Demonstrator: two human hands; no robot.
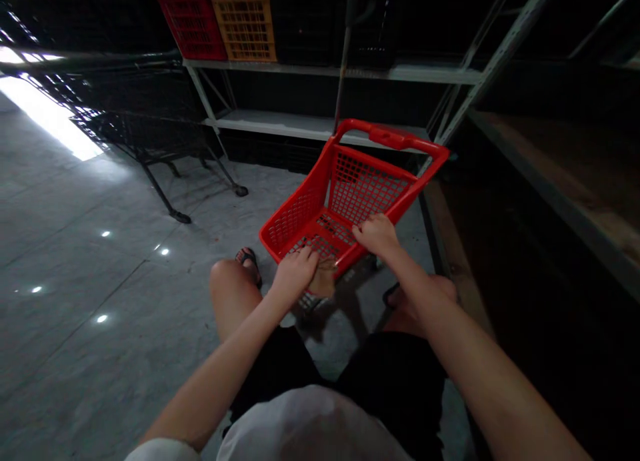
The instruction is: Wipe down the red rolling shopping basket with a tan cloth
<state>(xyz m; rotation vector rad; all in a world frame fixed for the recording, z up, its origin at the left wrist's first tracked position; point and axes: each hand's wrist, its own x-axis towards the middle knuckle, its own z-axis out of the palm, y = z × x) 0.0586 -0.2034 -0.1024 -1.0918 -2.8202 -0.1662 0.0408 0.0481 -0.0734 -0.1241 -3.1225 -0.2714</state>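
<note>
Head view: the red shopping cart (360, 187) stands on the grey floor (75, 327) directly in front of the person, between the knees and a metal shelf (280, 123), its handle at the far end. The left hand (296, 269) is curled over the near rim, with a brown cloth (324, 281) bunched in its grip and hanging down outside the cart. The right hand (376, 235) is closed around the cart's right rim; its fingertips are too dim to make out fully. On the shelf behind, a red crate (193, 24) sits beside a yellow crate (244, 24). A dark cart (143, 124) stands apart to the left.
</note>
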